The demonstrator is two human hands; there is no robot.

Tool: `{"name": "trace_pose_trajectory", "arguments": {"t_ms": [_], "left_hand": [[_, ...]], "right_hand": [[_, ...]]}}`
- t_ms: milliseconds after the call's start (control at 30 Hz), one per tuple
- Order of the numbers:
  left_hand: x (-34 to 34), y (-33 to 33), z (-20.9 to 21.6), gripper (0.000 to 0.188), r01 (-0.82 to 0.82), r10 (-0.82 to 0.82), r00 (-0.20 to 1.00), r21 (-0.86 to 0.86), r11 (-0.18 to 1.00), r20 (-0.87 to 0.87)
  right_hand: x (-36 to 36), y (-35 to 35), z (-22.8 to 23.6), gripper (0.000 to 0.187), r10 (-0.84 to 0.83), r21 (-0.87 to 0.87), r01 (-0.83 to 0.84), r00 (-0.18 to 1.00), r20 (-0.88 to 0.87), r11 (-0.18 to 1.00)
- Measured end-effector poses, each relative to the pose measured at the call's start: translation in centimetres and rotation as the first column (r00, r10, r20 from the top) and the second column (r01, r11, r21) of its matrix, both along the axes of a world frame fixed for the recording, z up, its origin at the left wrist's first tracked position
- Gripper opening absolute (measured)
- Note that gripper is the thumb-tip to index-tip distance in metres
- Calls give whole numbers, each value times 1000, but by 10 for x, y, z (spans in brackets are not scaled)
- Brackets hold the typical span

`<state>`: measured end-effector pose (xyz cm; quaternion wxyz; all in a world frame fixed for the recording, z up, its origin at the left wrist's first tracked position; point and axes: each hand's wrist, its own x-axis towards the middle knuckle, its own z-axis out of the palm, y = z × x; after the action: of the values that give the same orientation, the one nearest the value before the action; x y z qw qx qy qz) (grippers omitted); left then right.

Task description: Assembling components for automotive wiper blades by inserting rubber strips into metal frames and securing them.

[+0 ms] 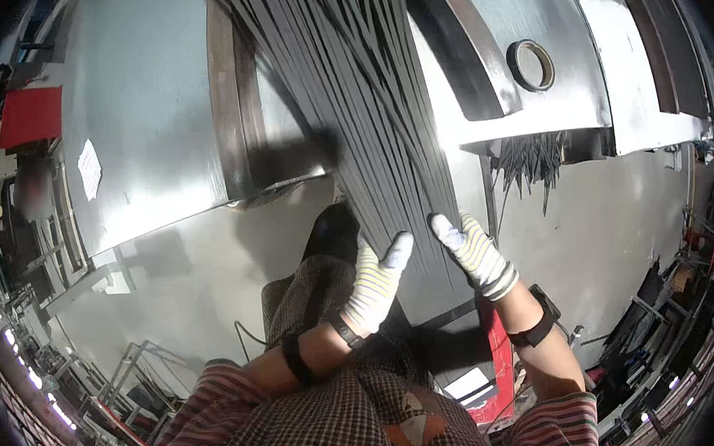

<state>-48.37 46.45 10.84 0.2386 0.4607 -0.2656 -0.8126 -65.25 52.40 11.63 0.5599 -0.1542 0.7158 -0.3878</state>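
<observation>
A thick bundle of long, flat dark grey strips (363,95) runs from the top of the view toward me, over the edge of a metal-topped table. Its near ends hang past that edge, between my two hands. My left hand (379,280), in a striped white glove, grips the bundle's left side with the thumb on top. On the other side my right hand (474,253), gloved alike, holds the right edge, its thumb also lying over the strips. The fingers of both hands are mostly hidden beneath the bundle.
Dark raised rails (236,98) flank the bundle on the metal tabletop (138,98). A roll of tape (531,65) rests at the right. More dark strip ends (532,165) stick out below the table edge. A red-framed object (500,363) stands near my legs; racks and frames line both sides.
</observation>
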Motion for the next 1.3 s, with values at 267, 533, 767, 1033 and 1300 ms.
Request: {"name": "trace_pose_trajectory", "arguments": {"t_ms": [267,533,767,1033,1300], "left_hand": [[8,-16,27,76,42,-36,999,-392,919,22],[-17,-45,9,79,155,-91,976,-345,926,195],[0,1,8,78,83,-86,996,-130,988,-19],[1,0,0,74,13,-20,999,-181,983,-35],[-6,-28,-5,70,110,-104,994,-172,979,41]], "right_hand": [[11,-22,45,56,-78,-428,63,997,-17,901],[-10,-53,23,47,11,-218,-64,971,-239,974],[6,17,-12,67,-11,54,20,986,-166,998],[13,3,19,77,117,-106,-124,991,-70,987],[-3,-41,3,61,163,92,-139,924,-346,986]]}}
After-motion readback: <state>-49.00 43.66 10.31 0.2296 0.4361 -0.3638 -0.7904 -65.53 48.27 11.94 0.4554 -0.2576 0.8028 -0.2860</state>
